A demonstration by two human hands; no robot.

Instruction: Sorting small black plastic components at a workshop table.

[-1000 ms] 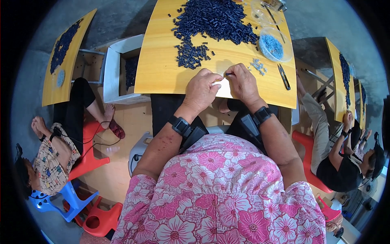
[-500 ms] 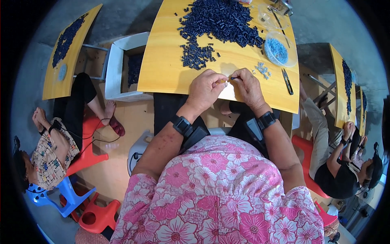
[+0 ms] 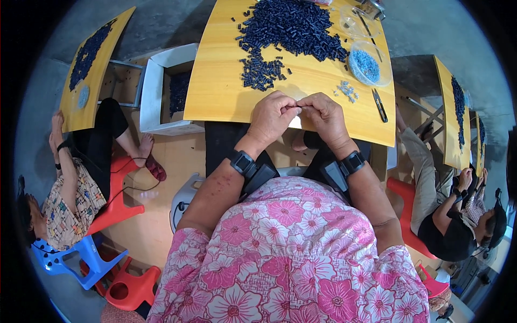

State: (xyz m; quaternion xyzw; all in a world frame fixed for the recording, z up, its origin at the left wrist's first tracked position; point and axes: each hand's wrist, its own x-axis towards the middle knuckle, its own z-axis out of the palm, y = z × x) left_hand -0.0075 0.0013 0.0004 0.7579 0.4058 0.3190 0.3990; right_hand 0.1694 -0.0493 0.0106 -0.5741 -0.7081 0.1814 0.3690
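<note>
My left hand (image 3: pixel 273 116) and my right hand (image 3: pixel 325 117) meet over the near edge of the yellow table (image 3: pixel 215 97), thumbs and fingertips pinched together. A small dark piece shows between the tips, in my right hand's pinch. Whatever my left fingers hold is hidden. Farther back lies a big heap of short dark blue-black tubes (image 3: pixel 291 27), with a smaller pile (image 3: pixel 261 72) in front of it. To the right of my hands are a few small clear pieces (image 3: pixel 346 91), thread snips (image 3: pixel 379 105) and a round clear tub (image 3: pixel 370 64) of light blue bits.
A clear lid-like dish (image 3: pixel 355 22) and a metal container (image 3: pixel 372 8) stand at the far right corner. Left of the table is an open white box (image 3: pixel 148 107) with dark pieces inside. Co-workers sit at similar tables on both sides, on red stools (image 3: pixel 121 185).
My two hands have come together, and the gap between their fingertips has closed. The co-worker on the left has raised their hands toward their table edge.
</note>
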